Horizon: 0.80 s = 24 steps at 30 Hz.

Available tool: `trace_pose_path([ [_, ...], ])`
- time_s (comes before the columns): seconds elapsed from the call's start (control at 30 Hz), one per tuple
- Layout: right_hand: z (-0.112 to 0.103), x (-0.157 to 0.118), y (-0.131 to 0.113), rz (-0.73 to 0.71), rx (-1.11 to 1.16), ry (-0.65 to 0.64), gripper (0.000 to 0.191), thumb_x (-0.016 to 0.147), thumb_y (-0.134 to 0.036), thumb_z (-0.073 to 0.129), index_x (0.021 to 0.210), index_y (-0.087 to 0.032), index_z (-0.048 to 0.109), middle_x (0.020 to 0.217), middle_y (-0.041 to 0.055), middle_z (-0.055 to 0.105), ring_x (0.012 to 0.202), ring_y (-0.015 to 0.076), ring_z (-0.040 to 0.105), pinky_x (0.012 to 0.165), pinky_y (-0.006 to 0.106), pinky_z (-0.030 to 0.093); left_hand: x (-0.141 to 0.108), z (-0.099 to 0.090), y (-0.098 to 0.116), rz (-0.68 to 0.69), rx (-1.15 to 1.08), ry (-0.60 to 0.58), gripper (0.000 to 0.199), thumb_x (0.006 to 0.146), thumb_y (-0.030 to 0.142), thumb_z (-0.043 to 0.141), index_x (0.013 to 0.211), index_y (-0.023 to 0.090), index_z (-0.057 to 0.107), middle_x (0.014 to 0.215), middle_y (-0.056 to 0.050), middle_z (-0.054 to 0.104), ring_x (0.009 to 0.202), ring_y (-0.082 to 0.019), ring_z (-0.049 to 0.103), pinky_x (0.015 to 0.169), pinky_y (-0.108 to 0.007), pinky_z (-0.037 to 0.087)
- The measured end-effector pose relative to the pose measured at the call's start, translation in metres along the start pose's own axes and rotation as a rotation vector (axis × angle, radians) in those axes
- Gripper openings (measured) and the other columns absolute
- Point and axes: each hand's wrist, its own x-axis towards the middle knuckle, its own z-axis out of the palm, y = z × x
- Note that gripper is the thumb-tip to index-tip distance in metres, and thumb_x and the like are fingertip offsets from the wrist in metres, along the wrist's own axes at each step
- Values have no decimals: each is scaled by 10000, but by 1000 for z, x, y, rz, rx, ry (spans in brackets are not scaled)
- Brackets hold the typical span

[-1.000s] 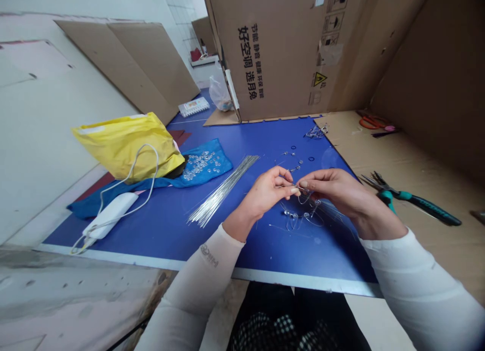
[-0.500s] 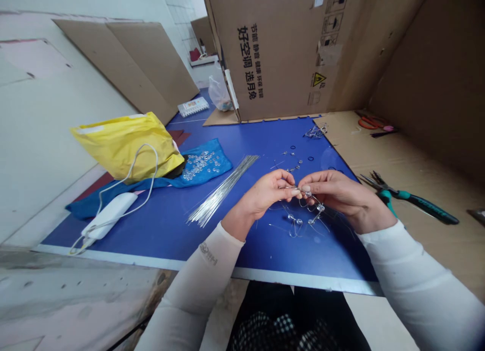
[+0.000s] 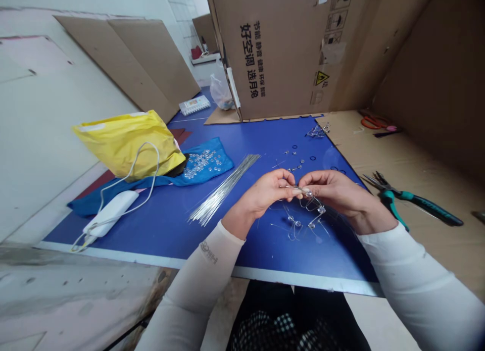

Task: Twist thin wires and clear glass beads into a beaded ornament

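My left hand (image 3: 265, 192) and my right hand (image 3: 333, 190) meet above the blue mat (image 3: 159, 230), fingertips pinching a thin silver wire (image 3: 291, 187) between them. A clear bead (image 3: 308, 193) sits on the wire by my right fingertips. Below my hands hangs a loose wire piece strung with clear beads (image 3: 306, 214), its lower part close to the mat. Whether it touches the mat is hard to tell. A bundle of straight silver wires (image 3: 223, 189) lies to the left of my left hand.
Clear beads lie on a blue cloth (image 3: 214, 161) beside a yellow bag (image 3: 129, 144) and a white corded device (image 3: 113, 213). Green-handled pliers (image 3: 417, 202) and orange scissors (image 3: 373, 122) rest on cardboard at right. Small black rings (image 3: 312, 158) dot the mat.
My hands sit slightly closer together, and the hanging beaded wire looks sharper and steadier. The whole view has shifted a little with my head.
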Motion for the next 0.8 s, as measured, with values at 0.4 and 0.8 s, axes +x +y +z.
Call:
trace_pose_path([
  [0.4,3,-1,0,-17,29,4,205,635,-329,879,725,-192,756,713,15,702,681,142,599,713,294,453,1,0,-1,20,17,9,276,703,171,767,832,155,524,680,11,669,613,-77,557,632,-245,388],
  [0.8,-2,0,0,-11,-11,-33,290,604,-406,914,700,-177,765,674,17,674,640,137,557,676,306,426,-4,5,3,11,65,28,319,692,216,786,848,163,514,678,30,623,627,-81,559,637,-244,414],
])
